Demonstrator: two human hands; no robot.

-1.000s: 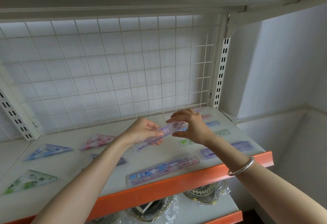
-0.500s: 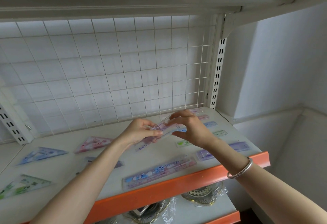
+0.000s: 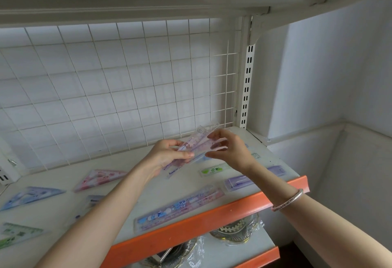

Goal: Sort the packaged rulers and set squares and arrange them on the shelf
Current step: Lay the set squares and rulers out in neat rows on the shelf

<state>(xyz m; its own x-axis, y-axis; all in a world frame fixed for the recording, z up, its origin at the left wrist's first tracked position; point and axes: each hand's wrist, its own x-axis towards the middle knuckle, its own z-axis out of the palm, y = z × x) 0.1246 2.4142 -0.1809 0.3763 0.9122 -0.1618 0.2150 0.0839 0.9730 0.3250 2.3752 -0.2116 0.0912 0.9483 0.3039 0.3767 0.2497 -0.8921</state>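
Shelving fills the view, and its white board with an orange front lip [image 3: 212,218] runs from 8 o'clock to 3 o'clock. A white wire grid [image 3: 118,89] stands behind it, and a slotted upright [image 3: 247,89] closes the grid at 2 o'clock.

Both forearms reach in from 6 and 4 o'clock and meet just above the board near the middle. The left hand [image 3: 167,157] has its fingers curled under the lower end of a clear packaged ruler [image 3: 195,143], pink and purple, with the thumb laid across the top. The right hand [image 3: 230,151] pinches the upper end of the same pack with bent fingertips. The pack is held off the board and tilted, its far end pointing to 1 o'clock. Whether it is one pack or several stacked cannot be told.

On the board at 6 o'clock from the hands, a long blue-and-pink ruler pack [image 3: 180,206] lies along the front lip. At 4 o'clock lies a purple ruler pack [image 3: 239,180], partly behind the right wrist. A short green pack [image 3: 213,170] lies just beyond it.

To the left, well apart from the rulers, lie the set squares: a pink one [image 3: 99,178] at 8 o'clock, then a blue one [image 3: 31,195], and a green one [image 3: 17,233] nearest the corner.

A silver bracelet [image 3: 288,201] circles the right wrist.
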